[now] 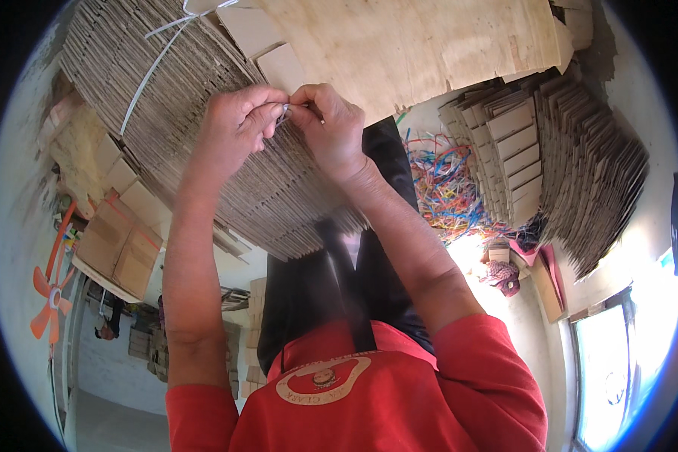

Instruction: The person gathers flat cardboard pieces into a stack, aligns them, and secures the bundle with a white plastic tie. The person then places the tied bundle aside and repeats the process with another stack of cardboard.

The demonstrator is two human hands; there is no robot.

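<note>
My left hand (241, 120) and my right hand (330, 124) meet above a large stack of flattened cardboard pieces (166, 90). Thumb and fingers of both hands are pinched together around a thin whitish strip (284, 113), of which only a little shows. Its ends are hidden by my fingers, so I cannot tell how it runs. To the left of my hands, a loose white strap (149, 81) lies across the stack and curls at its far end.
A plywood sheet (429, 45) adjoins the stack at the far side. Tangled colourful straps (444, 184) lie on the right, beside more stacked cardboard (587, 166). On the left are a cardboard box (120, 248) and an orange fan (53, 296).
</note>
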